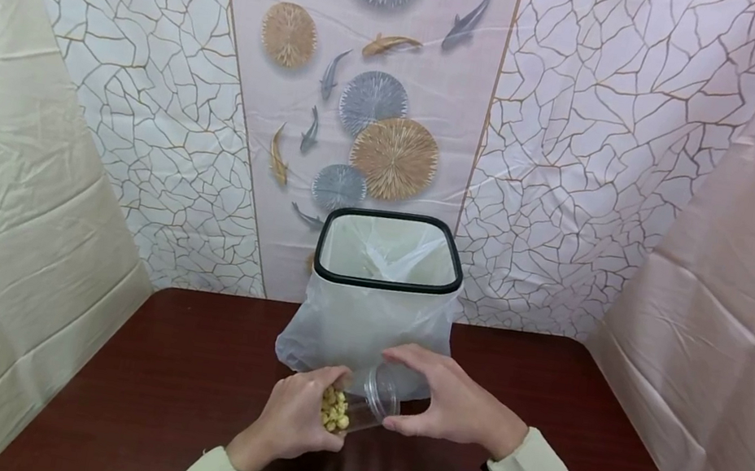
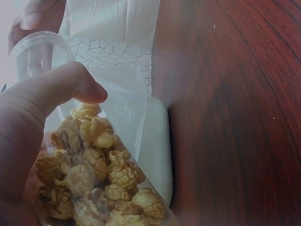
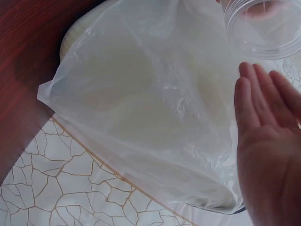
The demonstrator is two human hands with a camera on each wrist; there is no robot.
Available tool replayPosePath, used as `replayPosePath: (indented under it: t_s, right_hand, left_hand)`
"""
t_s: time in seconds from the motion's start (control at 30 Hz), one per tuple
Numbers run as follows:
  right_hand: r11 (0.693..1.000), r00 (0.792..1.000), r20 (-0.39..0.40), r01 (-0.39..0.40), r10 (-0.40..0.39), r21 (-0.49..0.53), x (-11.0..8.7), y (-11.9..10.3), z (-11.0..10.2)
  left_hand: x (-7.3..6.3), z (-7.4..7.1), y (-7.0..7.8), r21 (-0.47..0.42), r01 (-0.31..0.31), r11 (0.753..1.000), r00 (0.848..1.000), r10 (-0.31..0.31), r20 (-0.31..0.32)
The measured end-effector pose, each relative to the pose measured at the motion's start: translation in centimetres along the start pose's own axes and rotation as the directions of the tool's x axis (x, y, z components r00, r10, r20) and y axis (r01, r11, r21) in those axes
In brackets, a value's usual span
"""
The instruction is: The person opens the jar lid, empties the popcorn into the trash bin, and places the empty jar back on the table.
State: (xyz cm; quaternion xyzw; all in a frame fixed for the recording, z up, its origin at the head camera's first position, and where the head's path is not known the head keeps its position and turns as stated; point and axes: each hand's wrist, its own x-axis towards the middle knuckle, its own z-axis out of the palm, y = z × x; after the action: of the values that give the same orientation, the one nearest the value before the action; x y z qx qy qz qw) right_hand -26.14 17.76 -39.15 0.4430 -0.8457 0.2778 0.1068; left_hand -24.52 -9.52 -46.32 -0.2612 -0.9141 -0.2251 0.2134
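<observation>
In the head view my left hand (image 1: pixel 296 414) grips a clear plastic jar (image 1: pixel 362 416), held tilted with its round end toward the right. Caramel-coloured popcorn (image 2: pixel 94 174) fills the jar's lower part, near my left palm. My right hand (image 1: pixel 456 403) is at the jar's round end, thumb and fingers spread to either side of it. In the right wrist view the fingers (image 3: pixel 270 94) look straight, and a small gap separates their tips from the clear ringed end (image 3: pixel 263 33). Whether a lid sits on that end I cannot tell.
Behind the hands, a white bin (image 1: pixel 376 313) with a black rim (image 1: pixel 388 285) stands on the dark red wooden table (image 1: pixel 200 372). A translucent bag lines it and hangs over its sides. Patterned cloth (image 1: pixel 550 172) closes off the back, with plain beige cloth at both sides.
</observation>
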Motion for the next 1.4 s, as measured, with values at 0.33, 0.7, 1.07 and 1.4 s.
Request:
replayPosePath:
  t_s: [0.33,0.7,1.07,1.4]
  right_hand:
    - [0.977,0.976,0.020,-0.215,0.215,0.007,0.3,-0.3,0.5]
    - [0.975,0.973,0.065,-0.223,0.221,0.021,0.3,-0.1,1.1]
    - [0.994,0.994,0.049,-0.103,0.101,0.030,-0.2,-0.1,0.4]
    - [0.995,0.995,0.017,-0.102,0.102,0.014,0.2,-0.4,-0.3]
  left_hand:
    - [0.0,0.0,-0.1,0.007,0.004,1.000,1.000,-0.004,0.000]
    - [0.1,0.1,-0.2,0.011,-0.002,1.000,1.000,0.002,-0.001]
    - [0.1,0.0,0.0,0.017,0.003,1.000,1.000,-0.004,0.008]
    - [0.3,0.0,0.1,0.006,0.000,1.000,1.000,-0.001,0.012]
